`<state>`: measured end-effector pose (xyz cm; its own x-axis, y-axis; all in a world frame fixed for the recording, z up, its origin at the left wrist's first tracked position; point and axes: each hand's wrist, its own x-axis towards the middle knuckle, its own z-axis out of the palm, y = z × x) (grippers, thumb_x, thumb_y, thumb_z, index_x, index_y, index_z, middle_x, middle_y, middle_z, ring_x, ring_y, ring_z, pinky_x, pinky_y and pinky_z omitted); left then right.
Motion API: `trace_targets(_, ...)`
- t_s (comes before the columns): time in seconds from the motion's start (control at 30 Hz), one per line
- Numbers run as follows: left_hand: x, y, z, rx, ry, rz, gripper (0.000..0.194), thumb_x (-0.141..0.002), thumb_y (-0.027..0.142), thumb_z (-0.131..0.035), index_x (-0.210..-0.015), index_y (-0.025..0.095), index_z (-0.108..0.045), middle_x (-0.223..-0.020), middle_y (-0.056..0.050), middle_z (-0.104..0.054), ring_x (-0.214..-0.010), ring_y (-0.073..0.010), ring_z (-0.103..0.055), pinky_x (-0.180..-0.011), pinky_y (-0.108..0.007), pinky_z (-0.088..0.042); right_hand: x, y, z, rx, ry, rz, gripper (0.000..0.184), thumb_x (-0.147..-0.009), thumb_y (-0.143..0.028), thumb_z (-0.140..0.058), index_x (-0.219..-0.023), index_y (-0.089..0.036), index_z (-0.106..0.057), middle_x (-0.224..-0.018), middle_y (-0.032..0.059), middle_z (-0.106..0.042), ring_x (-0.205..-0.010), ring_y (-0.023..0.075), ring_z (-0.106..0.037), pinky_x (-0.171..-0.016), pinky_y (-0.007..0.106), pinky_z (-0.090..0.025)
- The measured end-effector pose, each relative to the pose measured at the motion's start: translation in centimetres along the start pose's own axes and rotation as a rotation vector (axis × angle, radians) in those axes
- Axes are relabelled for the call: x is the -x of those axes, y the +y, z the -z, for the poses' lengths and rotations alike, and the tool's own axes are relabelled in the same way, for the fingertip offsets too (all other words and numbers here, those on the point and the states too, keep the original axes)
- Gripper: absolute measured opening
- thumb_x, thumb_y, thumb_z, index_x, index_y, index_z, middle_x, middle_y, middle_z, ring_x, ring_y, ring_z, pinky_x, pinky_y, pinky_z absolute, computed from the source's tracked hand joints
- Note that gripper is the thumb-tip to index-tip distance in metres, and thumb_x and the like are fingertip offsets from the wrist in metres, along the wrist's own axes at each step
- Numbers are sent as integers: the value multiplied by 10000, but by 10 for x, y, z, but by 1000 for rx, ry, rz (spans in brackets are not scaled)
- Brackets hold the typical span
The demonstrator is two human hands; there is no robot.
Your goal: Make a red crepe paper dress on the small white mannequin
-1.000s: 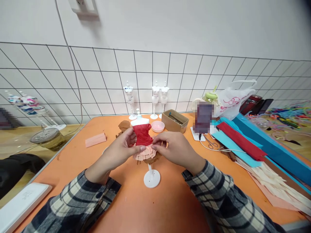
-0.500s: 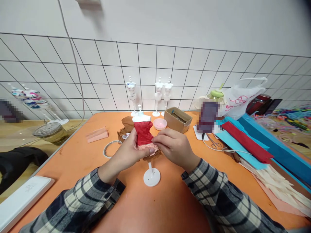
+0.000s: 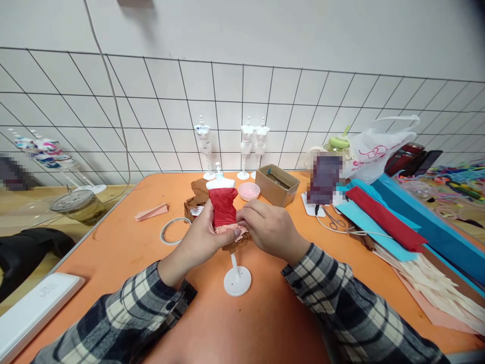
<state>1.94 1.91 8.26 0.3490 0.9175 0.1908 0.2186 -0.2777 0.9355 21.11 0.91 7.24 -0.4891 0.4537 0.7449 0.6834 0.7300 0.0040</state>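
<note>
A small white dress form (image 3: 237,281) stands upright before me on a round base. Red crepe paper (image 3: 223,206) wraps its torso, with a ruffle of pink crepe paper (image 3: 227,229) and brown crepe paper (image 3: 238,244) below. My left hand (image 3: 202,237) is closed around the form's left side, thumb lying across the pink ruffle. On the other side, the fingers of my right hand (image 3: 267,227) are pinched together at the ruffle's right edge. What lies between those fingertips is mostly hidden; the paper edge runs into them.
A roll of tape (image 3: 176,231), a folded pink strip (image 3: 151,213), a pink bowl (image 3: 249,191) and a cardboard box (image 3: 277,185) lie around. More dress forms (image 3: 247,141) stand by the wall. At right are scissors (image 3: 335,220) and coloured paper sheets (image 3: 382,217); a white case (image 3: 41,313) sits left.
My right hand's fingers have shifted slightly at the ruffle's edge. The pink strip on the table looks narrower and more folded. The view has tilted a little; my left hand keeps its hold.
</note>
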Motion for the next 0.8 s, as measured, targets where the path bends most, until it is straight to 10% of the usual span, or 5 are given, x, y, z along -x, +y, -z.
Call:
trace_targets(0.27,3,3,1,47,-34,-42,525,-711,288,-754,-1133,189,-456,-982,-33,-609,-827,-176,-615,-691,-269,-522,-7,-7,9,-358,208,-107,63,-914,-197,-603,-943,-191,-659,-850,35,-695,-768,140,-640,-661,263,-502)
trace_targets(0.8,4,4,1,-78,-38,-22,558,-755,295,-721,-1242,204,-466,-933,-9,-625,-811,-185,-624,-684,-277,-515,1,-6,10,287,126,228,108,-951,-172,-574,-914,-192,-673,-749,-14,-686,-623,132,-477,-541,321,-313)
